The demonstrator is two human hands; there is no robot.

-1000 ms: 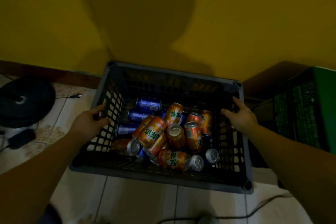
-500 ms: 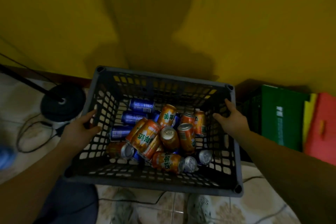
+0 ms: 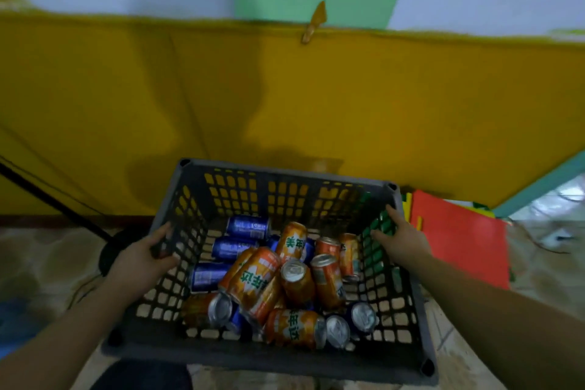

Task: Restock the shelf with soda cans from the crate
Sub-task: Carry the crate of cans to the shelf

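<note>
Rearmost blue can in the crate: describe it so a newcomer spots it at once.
Find the dark lattice crate that the left hand and right hand grip by its side walls. Three blue cans lie on their sides along its left half. The one meant is the rearmost blue can, closest to the far wall, farther back than any orange can.

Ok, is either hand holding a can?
No, the left hand and right hand both grip the crate by its sides; the cans lie inside.

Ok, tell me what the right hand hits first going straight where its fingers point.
Likely the plastic crate's far right corner: the right hand grips that side wall, fingers pointing along its rim. Depth is unclear.
</note>
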